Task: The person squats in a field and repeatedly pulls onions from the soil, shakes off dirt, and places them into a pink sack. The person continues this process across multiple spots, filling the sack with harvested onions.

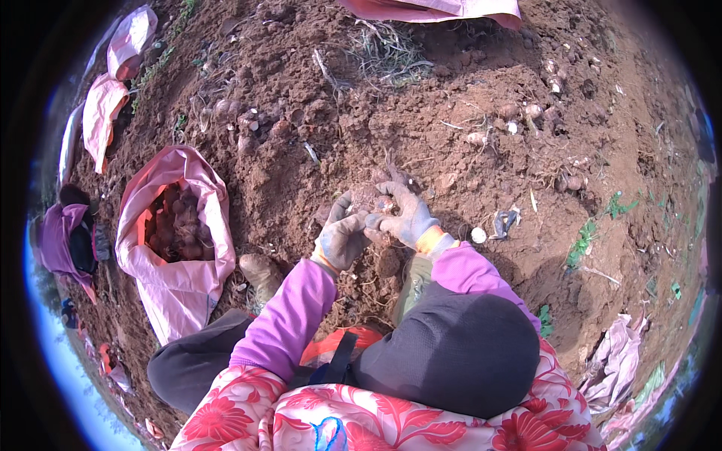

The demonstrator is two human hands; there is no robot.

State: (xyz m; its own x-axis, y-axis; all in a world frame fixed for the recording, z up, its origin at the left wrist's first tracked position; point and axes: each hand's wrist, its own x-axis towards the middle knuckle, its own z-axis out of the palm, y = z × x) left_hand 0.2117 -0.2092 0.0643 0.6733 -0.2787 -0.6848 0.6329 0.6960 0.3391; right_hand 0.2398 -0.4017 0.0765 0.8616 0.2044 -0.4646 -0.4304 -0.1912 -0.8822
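Observation:
Both my hands wear dirty, soil-stained work gloves and meet over the ground in front of my boots. Between them is a soil-caked clump of tubers (365, 198), perhaps taro. My left hand (341, 239) grips its near left side. My right hand (409, 217) curls around the right side, thumb close to the left fingertips. A pale cut or broken face shows near the right fingers. Loose roots and another brown tuber (388, 262) lie just below my hands. The gloves partly hide the clump's underside.
An open pink woven sack (169, 307) holding brown tubers (180, 222) stands at left. More tubers (533, 111) lie on the loose soil at upper right. Other pink sacks (104, 113) are at far left, near a person in purple (62, 237). Dry grass (389, 53) lies ahead.

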